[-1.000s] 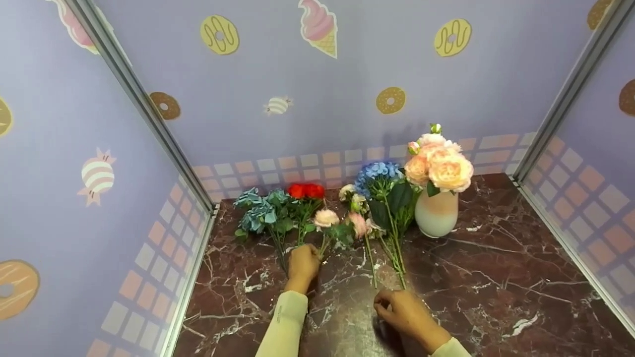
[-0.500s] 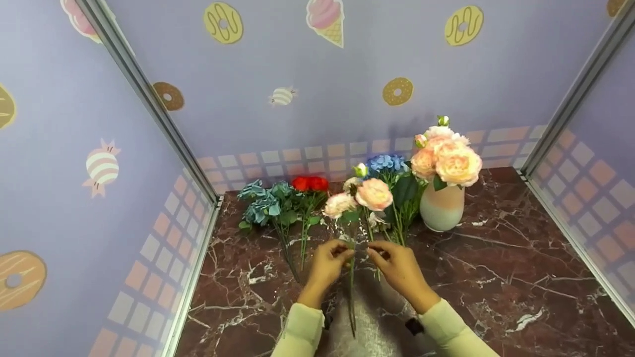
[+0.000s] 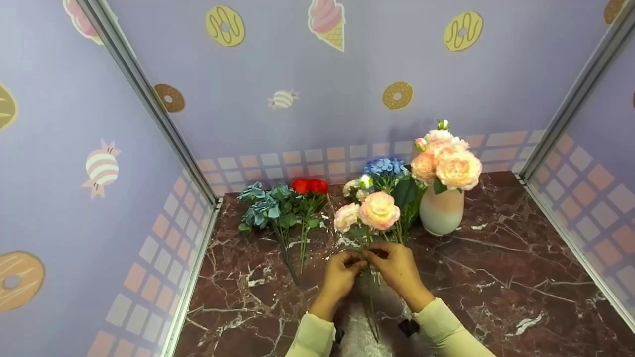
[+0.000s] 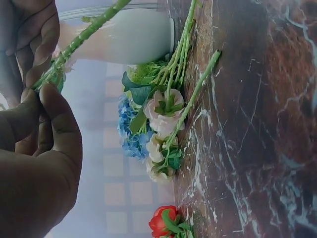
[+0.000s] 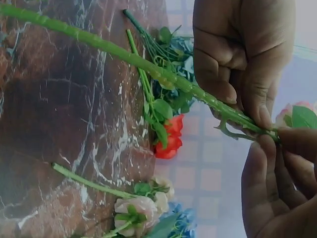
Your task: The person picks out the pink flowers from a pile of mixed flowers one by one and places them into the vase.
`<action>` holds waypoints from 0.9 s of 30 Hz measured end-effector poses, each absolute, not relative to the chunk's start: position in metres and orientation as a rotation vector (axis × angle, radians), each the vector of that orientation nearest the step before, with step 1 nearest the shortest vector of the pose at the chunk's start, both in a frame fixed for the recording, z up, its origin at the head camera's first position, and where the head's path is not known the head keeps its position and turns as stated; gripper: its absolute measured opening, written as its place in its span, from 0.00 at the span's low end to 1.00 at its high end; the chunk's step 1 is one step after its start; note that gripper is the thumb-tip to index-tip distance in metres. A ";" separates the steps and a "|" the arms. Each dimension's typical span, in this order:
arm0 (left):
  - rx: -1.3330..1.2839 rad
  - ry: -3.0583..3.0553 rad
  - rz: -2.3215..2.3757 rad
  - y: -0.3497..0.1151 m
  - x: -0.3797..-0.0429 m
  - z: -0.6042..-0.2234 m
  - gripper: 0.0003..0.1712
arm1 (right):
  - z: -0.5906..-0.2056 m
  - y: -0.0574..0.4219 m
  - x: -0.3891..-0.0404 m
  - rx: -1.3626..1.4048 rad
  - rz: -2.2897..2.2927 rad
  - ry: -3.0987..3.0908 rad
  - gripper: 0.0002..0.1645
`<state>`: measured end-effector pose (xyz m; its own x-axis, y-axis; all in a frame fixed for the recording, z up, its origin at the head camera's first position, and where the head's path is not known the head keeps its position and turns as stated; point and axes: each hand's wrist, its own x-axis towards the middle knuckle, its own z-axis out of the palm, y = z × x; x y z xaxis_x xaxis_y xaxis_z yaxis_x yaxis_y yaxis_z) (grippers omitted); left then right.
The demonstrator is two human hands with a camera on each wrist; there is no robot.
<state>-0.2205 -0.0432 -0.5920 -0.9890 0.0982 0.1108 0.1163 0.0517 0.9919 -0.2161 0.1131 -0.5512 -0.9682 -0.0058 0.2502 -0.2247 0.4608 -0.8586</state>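
In the head view my left hand (image 3: 342,275) and my right hand (image 3: 399,270) meet at mid-table. Between their thumbs and fingers they pinch the green stem of a pink peony spray (image 3: 380,210) with two large blooms and a bud. Its lower stem hangs below the hands, raised off the table. In the left wrist view the ribbed stem (image 4: 79,42) runs up from my fingertips. Seen from the right wrist, a small side shoot (image 5: 233,133) curls off the stem beside the fingers of both hands.
Teal flowers (image 3: 260,206) and red flowers (image 3: 310,186) lie at the back left of the marbled table (image 3: 238,317). Blue hydrangea (image 3: 386,167) and pale blooms (image 4: 166,109) lie behind the hands. A white vase (image 3: 441,218) with peach peonies (image 3: 457,168) stands back right.
My left hand has picked the peony spray off the table and brought it rightward to the middle. My right hand has risen from the front and now pinches the stem too.
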 end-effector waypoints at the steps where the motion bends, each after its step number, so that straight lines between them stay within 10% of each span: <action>1: -0.219 -2.256 -2.157 -0.043 -0.221 -0.593 0.05 | -0.550 0.113 -0.216 0.208 1.493 -2.499 0.07; 27: -0.302 -2.069 -2.410 -0.044 -0.219 -0.605 0.13 | -0.464 0.160 -0.256 0.550 0.563 -1.752 0.10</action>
<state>-0.2187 -0.0443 -0.6046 -0.9809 0.1598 0.1111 0.0857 -0.1582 0.9837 -0.2558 0.1599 -0.4643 -0.2325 -0.0752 0.9697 -0.6265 0.7742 -0.0901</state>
